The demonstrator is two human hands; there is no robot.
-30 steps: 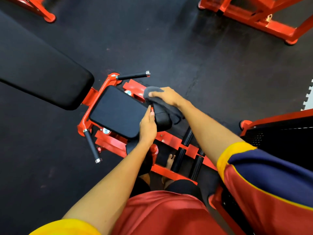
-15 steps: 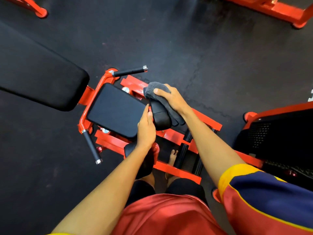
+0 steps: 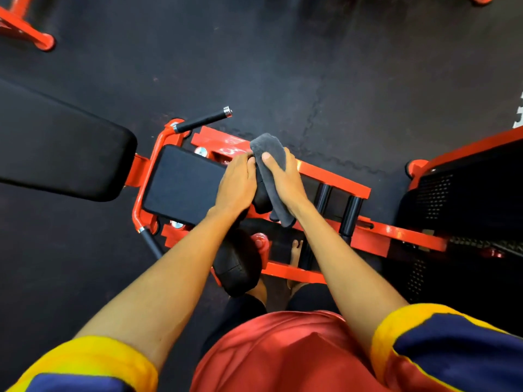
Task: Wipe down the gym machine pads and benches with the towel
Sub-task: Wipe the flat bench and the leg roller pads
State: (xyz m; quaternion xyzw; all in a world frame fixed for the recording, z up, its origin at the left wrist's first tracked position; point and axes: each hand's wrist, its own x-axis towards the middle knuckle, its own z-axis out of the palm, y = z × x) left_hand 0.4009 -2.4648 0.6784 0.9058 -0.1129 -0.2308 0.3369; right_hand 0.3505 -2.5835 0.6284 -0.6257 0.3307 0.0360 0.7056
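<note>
A: Where's the towel (image 3: pixel 267 149)?
B: Draped along the roller (image 3: pixel 260 198), the black one just right of the seat (image 3: pixel 184 183). Its far end bunches up past the fingertips, and its near end hangs off toward the frame (image 3: pixel 334 179)

A: And the 2 hands?
B: The right hand (image 3: pixel 284 183) lies on the towel, thumb and fingers curled over it, pressing it to the roller's right side. The left hand (image 3: pixel 236 185) is on the roller's left side with fingers bent over its far end. I read that as clamped on to steady it. The 2 hands are close together with the towel between them

A: Which way does the roller run?
B: Near to far, same as the towel. So I'd guess the stroke goes along that line, from the far end back toward the body

A: What's left to wipe?
B: The seat lies just left of the left hand, and the back pad (image 3: pixel 56 145) is further left. A 2nd roller (image 3: pixel 237 267) sits nearer, under the left forearm. The left hand is closer to the seat, but the right one has the towel, so it would have to cross over or pass it
</note>
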